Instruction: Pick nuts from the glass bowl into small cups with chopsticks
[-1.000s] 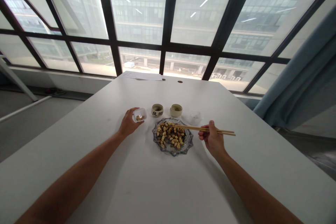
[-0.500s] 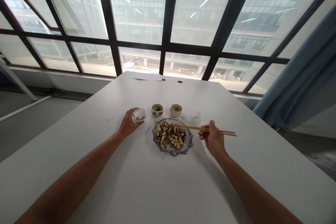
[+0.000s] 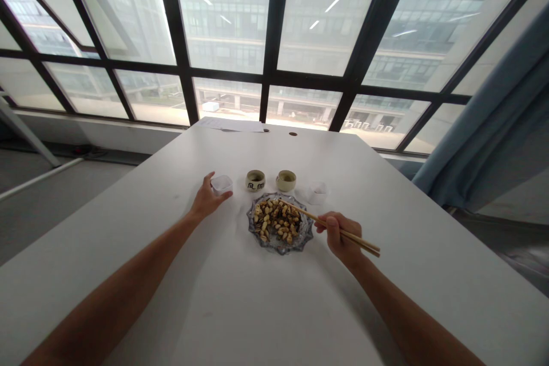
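My left hand (image 3: 207, 197) is closed around a small translucent plastic cup (image 3: 222, 185), thumb at its near side and fingers at its far side. The cup's inside is hard to make out from here. A pair of wooden chopsticks (image 3: 343, 233) is held in my right hand (image 3: 343, 234), just right of a scalloped glass dish (image 3: 306, 234). Their tips reach over the far part of the dish and meet the peanuts (image 3: 283, 231) heaped in it. Dark striped sunflower seeds (image 3: 262, 233) lie mixed among the peanuts.
Behind the dish stand a pale ceramic cup with dark characters (image 3: 255, 185) and a similar green-beige cup (image 3: 286, 184). A second translucent plastic cup (image 3: 318, 197) sits to their right. Papers (image 3: 231, 124) lie at the white table's (image 3: 240, 309) far edge, by the windows.
My left hand and its cup have shifted slightly left and up; the nut pieces seen in it earlier no longer show. My right hand has moved down and left, slanting the chopsticks more steeply.
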Available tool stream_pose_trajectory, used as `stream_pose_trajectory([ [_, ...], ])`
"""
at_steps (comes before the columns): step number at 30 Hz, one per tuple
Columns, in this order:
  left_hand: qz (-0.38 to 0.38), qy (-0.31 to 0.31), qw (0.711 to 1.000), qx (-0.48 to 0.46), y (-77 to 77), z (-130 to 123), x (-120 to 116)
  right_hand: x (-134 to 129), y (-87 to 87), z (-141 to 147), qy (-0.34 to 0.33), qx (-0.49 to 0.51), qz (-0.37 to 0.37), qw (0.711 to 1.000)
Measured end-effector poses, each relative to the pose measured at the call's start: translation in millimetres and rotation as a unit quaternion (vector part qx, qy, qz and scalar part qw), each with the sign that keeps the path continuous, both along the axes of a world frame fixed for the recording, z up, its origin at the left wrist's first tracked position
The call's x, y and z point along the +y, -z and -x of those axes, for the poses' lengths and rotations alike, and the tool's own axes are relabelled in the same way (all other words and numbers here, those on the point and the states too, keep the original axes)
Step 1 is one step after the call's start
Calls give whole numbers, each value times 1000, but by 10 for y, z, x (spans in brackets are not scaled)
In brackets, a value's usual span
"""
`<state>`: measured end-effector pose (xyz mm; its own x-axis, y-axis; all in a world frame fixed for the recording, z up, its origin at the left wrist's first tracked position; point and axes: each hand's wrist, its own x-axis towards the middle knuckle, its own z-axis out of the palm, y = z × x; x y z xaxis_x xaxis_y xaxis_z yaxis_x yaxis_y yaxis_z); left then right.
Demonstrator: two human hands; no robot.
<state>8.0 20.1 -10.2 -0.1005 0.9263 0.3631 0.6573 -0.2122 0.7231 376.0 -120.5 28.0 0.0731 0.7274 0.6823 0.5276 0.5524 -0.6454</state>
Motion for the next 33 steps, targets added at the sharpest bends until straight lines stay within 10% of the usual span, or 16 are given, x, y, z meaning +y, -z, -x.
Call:
stream_pose_trajectory([
  [6,-134,16,979,154,-401,-308,3,116,-134,52,23,235,53,970],
  [13,-16,165,942,292,-769,-1252,298,328,-196,-137,27,397,45,916],
  [21,125,242,886,376,-713,-1853,683,401,-190,-393,86,383,2,920],
  [33,-49,307,867,390,-618,-1862,633,339,-212,-258,96,310,0,946],
])
